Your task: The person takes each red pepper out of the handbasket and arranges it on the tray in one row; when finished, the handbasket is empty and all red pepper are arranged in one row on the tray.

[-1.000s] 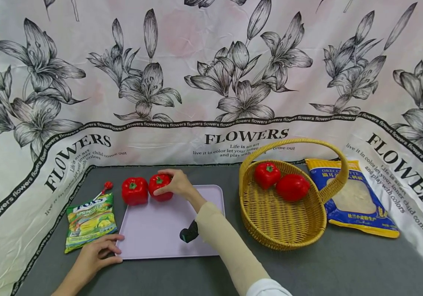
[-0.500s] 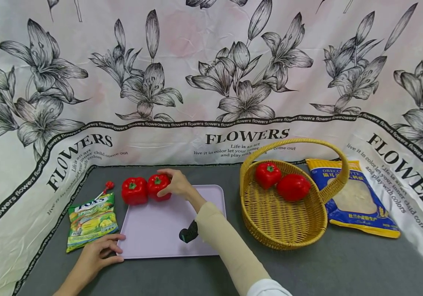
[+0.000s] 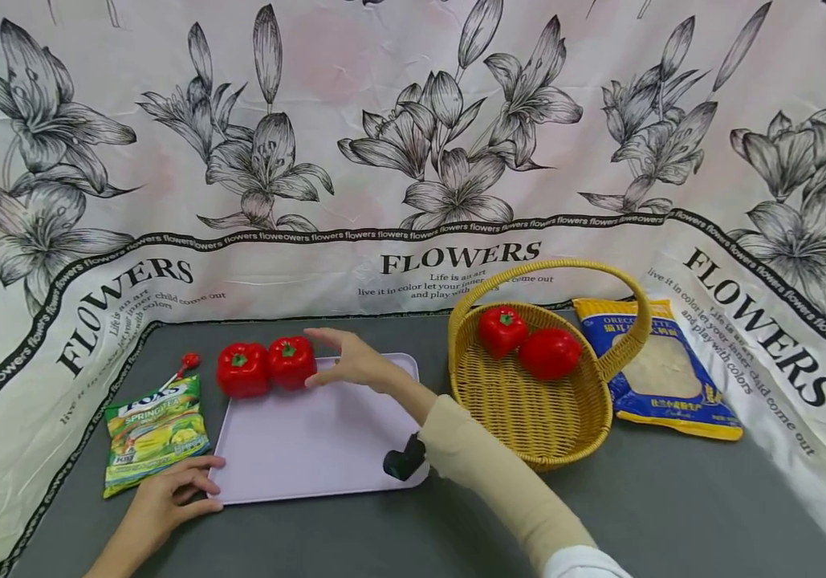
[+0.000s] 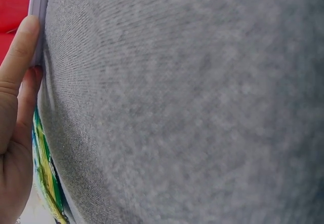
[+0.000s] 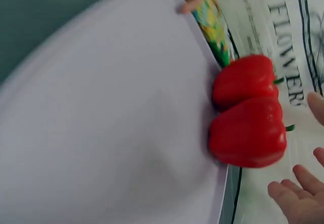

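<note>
Two red bell peppers stand side by side at the back left of a lilac tray (image 3: pixel 311 449): the left pepper (image 3: pixel 242 371) and the right pepper (image 3: pixel 291 364). My right hand (image 3: pixel 349 361) is just right of the right one, thumb and fingers spread with nothing between them. The right wrist view shows a gap between this hand (image 5: pixel 306 193) and the nearer pepper (image 5: pixel 248 133). My left hand (image 3: pixel 167 498) holds the tray's front left corner between thumb and fingers. In the left wrist view its thumb lies along the tray wall (image 4: pixel 38 41).
A yellow wicker basket (image 3: pixel 528 425) with two more red peppers (image 3: pixel 550 353) stands right of the tray. Behind it lies a blue pasta bag (image 3: pixel 661 373). At left are a green candy bag (image 3: pixel 156 437) and a red lollipop (image 3: pixel 190 360). A flowered cloth (image 3: pixel 413 193) hangs behind.
My right hand has let go of the right pepper, which now stands against the other one, and has drawn off to the right. My left hand stays at the tray corner. The head view has shifted.
</note>
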A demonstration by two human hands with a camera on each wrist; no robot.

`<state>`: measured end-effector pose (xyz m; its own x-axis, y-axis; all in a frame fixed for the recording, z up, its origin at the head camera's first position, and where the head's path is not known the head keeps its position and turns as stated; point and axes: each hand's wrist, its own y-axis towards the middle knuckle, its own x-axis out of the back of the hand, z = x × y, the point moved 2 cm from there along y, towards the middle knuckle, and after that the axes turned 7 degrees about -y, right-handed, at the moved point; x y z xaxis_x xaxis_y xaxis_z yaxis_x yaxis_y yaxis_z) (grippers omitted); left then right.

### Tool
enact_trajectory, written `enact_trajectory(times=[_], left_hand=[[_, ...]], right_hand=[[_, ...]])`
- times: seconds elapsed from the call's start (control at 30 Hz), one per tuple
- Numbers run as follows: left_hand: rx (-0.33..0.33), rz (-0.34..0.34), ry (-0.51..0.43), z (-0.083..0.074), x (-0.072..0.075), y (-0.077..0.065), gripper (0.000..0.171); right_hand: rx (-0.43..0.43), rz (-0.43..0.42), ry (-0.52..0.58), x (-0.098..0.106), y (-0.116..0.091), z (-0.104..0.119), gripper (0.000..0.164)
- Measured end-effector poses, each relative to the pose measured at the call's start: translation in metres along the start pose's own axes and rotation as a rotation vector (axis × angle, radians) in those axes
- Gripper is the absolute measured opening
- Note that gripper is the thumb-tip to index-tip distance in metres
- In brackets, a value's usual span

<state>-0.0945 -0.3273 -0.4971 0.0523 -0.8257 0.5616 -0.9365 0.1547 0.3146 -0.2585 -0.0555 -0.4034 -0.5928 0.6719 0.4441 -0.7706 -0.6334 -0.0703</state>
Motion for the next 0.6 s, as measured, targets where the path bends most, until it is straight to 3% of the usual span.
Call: enact_trajectory(times=[0.33, 0.6], left_hand=[[0.053, 0.008, 0.043, 0.0, -0.001, -0.001, 0.03], [0.014, -0.005, 0.057, 0.002, -0.002, -0.002, 0.033]], right_hand=[[0.122, 0.096, 0.105, 0.056, -0.103, -0.012, 0.061], [0.178, 0.091, 0.136, 0.109, -0.164, -0.038, 0.048]])
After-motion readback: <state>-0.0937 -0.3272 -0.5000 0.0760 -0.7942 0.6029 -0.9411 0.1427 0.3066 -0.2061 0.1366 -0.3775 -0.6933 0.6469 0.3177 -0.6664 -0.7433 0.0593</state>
